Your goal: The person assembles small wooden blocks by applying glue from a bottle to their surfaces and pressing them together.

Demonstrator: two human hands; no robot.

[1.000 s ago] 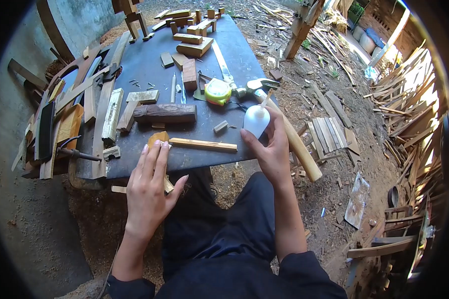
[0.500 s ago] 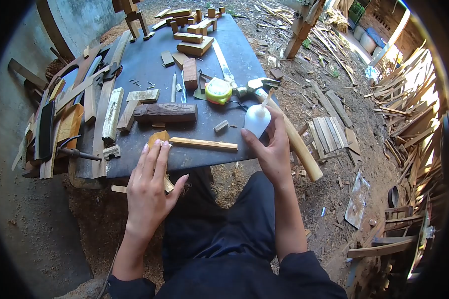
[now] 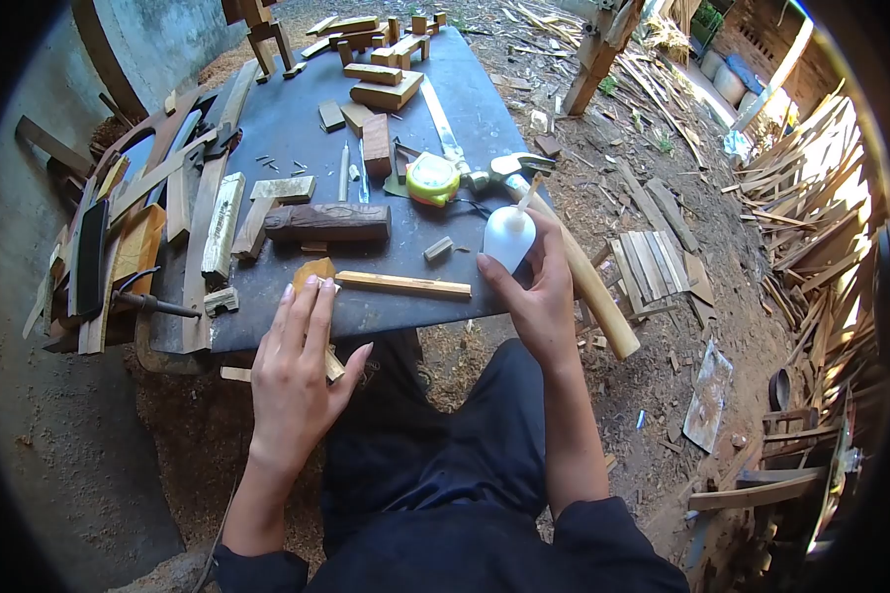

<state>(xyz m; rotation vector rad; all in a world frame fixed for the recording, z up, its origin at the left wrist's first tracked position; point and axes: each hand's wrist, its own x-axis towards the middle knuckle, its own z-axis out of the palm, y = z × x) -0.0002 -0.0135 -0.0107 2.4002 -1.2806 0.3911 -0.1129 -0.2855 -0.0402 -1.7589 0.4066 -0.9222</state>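
My left hand (image 3: pixel 299 371) lies palm down with fingers stretched over a small wooden piece (image 3: pixel 314 270) at the table's front edge; another light wooden piece (image 3: pixel 334 368) shows between thumb and fingers. A thin wooden stick (image 3: pixel 403 286) extends to the right from near its fingertips. In my right hand (image 3: pixel 544 296) is a white glue bottle (image 3: pixel 509 235), held upright with its nozzle up. Behind the bottle lies a hammer (image 3: pixel 588 282), its handle passing beyond that hand. A yellow-green tape measure (image 3: pixel 432 180) sits left of the hammer's head.
The dark table (image 3: pixel 287 94) bears a dark wooden block (image 3: pixel 328 223), a reddish block (image 3: pixel 376 145) and a metal ruler (image 3: pixel 440 119). Clamps and wood strips (image 3: pixel 208 237) line its left side. Small wooden assemblies (image 3: pixel 391 74) stand at the back. Wood scraps (image 3: pixel 653 265) lie on the ground at right.
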